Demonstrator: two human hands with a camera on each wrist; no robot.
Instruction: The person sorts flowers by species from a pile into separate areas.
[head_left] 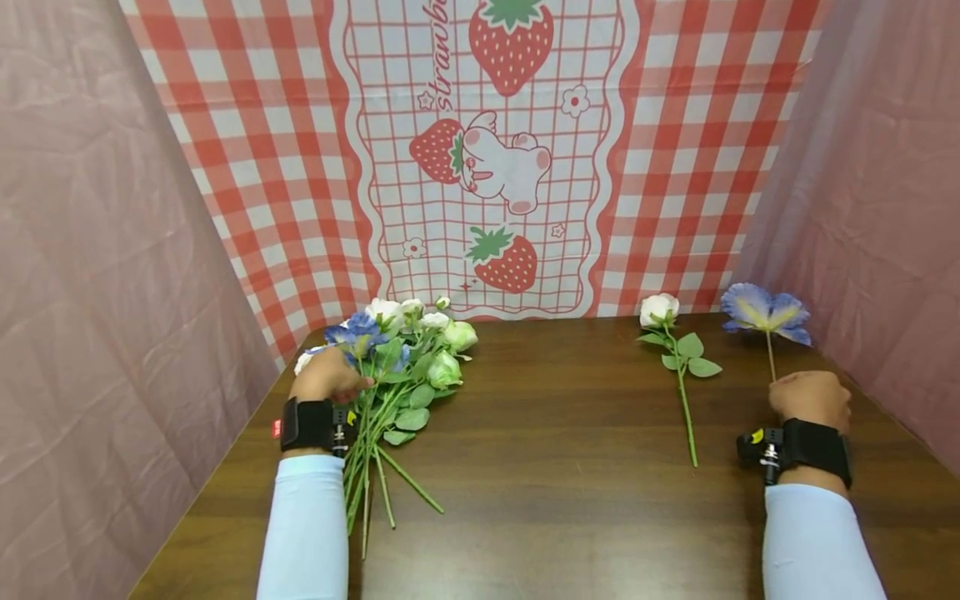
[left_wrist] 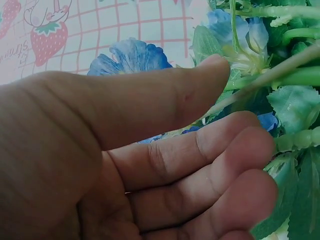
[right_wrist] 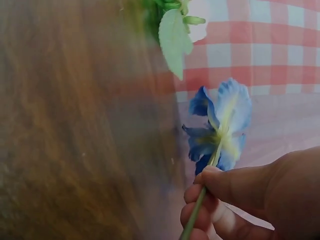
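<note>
My left hand is at the bunch of artificial flowers on the table's left side, beside a blue iris. In the left wrist view, the thumb and loosely bent fingers stand apart, with a thin stem and blue petals seen through and past the gap. On the right, my right hand pinches the stem of another blue iris between thumb and fingers. The right wrist view shows that bloom just beyond the fingertips, raised above the table.
A single white rose with green leaves lies on the brown wooden table, left of my right hand. Behind the table hangs a red-and-white checked cloth with strawberry prints. Pink curtains stand at both sides.
</note>
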